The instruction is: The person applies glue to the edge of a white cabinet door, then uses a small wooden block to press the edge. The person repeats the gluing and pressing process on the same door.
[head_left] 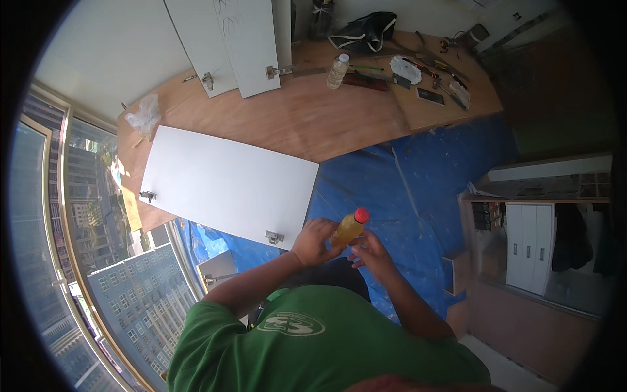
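A small bottle (348, 230) with a red cap and yellowish contents is tilted in front of my body, its cap pointing away and slightly right. My left hand (315, 243) wraps round its lower left side. Close by the bottle's right side is my right hand (373, 253), its fingers loosely bent and apart; whether they touch the bottle I cannot tell. Left of my hands lies a white cabinet door panel (228, 183), resting on the wooden worktop (339, 117). Metal hinges (274, 237) are fixed near its front edge.
Two white door panels (251, 49) with hinges lean at the back. A clear bottle (337, 72), a dark bag (367, 32), a phone (430, 96) and several hand tools lie on the worktop. Blue sheeting (418, 189) covers the floor; a window (98, 228) is at left.
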Tool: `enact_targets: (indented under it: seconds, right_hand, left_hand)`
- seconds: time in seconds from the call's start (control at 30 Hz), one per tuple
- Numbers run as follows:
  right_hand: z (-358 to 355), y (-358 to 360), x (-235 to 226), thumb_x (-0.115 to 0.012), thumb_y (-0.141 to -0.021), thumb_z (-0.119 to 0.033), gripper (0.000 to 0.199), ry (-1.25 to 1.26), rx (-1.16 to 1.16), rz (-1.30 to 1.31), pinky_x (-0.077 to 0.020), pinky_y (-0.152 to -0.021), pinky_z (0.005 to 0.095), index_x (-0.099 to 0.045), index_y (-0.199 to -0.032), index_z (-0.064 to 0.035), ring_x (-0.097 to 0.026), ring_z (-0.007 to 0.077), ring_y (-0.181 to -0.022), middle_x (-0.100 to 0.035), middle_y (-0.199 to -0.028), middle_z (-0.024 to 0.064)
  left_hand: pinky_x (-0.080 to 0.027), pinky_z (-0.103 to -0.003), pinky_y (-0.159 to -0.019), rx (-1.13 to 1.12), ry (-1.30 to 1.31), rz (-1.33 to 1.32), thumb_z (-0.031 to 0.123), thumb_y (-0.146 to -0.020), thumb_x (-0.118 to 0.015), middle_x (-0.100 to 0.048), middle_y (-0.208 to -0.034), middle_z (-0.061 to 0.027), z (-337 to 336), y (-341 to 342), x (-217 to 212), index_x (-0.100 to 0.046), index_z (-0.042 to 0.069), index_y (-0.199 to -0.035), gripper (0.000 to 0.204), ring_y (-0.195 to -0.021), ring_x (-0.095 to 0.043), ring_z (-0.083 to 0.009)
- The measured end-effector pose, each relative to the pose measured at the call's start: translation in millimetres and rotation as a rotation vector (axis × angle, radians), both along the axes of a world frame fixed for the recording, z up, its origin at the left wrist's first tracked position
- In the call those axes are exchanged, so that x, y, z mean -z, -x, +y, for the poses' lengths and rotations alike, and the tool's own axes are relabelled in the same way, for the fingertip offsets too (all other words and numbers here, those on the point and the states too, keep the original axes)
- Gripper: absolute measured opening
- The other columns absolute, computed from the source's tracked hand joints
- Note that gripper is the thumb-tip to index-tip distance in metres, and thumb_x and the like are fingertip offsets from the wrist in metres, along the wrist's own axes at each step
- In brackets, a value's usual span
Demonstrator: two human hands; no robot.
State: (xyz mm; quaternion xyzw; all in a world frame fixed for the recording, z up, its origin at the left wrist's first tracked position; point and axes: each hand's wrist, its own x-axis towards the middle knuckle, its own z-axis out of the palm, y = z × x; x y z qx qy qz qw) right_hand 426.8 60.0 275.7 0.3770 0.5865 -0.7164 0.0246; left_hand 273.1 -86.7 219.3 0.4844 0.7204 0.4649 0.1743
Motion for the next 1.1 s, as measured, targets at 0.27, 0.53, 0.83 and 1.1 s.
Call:
enact_targets:
  seconds: [0.27, 0.53, 0.83, 1.1]
  right_hand:
    - [72, 75, 28, -0.081, -0.087, -0.017, 0.044, -0.240, -0.060, 0.159, -0.0540, -0.090, 0.0322, -0.059, -0.123, -0.0025, -0.066, 0.0162, -0.102, -0.068, -0.110, 0.0068]
    - [306, 161, 82, -0.080, -0.087, -0.014, 0.035, -0.236, 0.082, 0.168, -0.0531, -0.090, 0.0322, -0.063, -0.115, -0.0026, -0.068, 0.0155, -0.101, -0.071, -0.109, 0.0071]
    - [574, 281, 239, -0.085, -0.083, -0.032, 0.067, -0.496, 0.237, 0.208, -0.0504, -0.096, 0.0392, -0.055, -0.133, 0.0016, -0.066, 0.0301, -0.110, -0.066, -0.124, 0.0177]
    - [596, 318, 278, -0.083, -0.084, -0.037, 0.080, -0.687, 0.093, -0.083, -0.0515, -0.101, 0.0389, -0.047, -0.144, -0.0001, -0.065, 0.0308, -0.119, -0.062, -0.135, 0.0188]
  left_hand:
    - [-0.047, -0.046, -0.096, -0.148, 0.014, 0.307, 0.027, -0.075, -0.082, -0.070, -0.112, -0.0105, 75, 40, -1, -0.065, 0.005, -0.120, 0.053, -0.110, -0.064, -0.0312]
    - [-0.052, -0.043, -0.087, -0.440, 0.398, -0.079, 0.016, -0.091, -0.069, -0.072, -0.103, -0.0144, 106, 24, 45, -0.067, 0.003, -0.108, 0.021, -0.102, -0.067, -0.0363]
    - [-0.053, -0.048, -0.077, -0.875, 0.804, -0.558, 0.030, -0.104, -0.050, -0.071, -0.083, -0.0183, 118, -110, 26, -0.063, 0.000, -0.092, 0.035, -0.084, -0.070, -0.0381]
    - [-0.053, -0.047, -0.075, -1.168, 0.844, -0.676, 0.035, -0.099, -0.058, -0.072, -0.085, -0.0167, 136, -159, 7, -0.067, 0.003, -0.093, 0.034, -0.083, -0.070, -0.0367]
